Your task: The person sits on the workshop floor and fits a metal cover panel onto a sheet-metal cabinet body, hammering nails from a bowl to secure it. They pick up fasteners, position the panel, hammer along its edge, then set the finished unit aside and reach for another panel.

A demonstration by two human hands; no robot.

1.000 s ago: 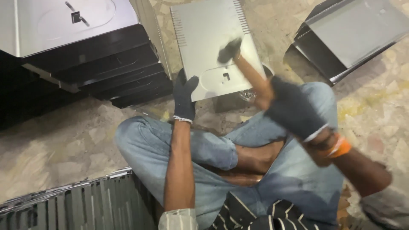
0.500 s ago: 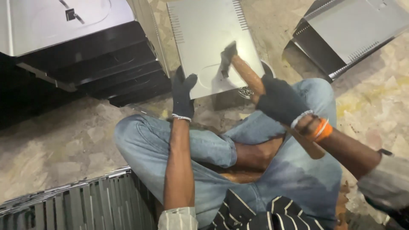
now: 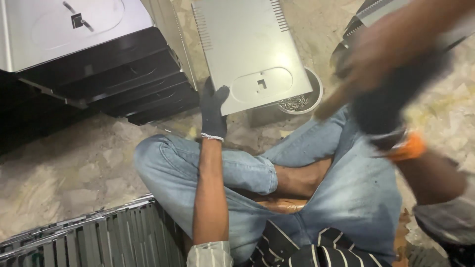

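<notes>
I sit cross-legged on the floor with a grey sheet-metal panel (image 3: 247, 44) lying in front of my knees. My left hand (image 3: 213, 109), in a dark glove, grips the panel's near edge and holds it flat. My right hand (image 3: 388, 96), also gloved and with an orange wristband, is raised at the right and badly blurred by motion. It is shut on the wooden handle of a hammer (image 3: 334, 104). The hammer's head is lost in the blur, well above the panel.
A small round bowl of screws (image 3: 303, 101) sits just under the panel's right corner. Stacked black and silver panels (image 3: 99, 64) stand at the left, more panels (image 3: 371, 15) at the top right, and slotted grey panels (image 3: 89, 242) by my left knee.
The hammer was resting on the panel; my right hand has swung it up and to the right, off the metal. My left hand has stayed on the panel's edge.
</notes>
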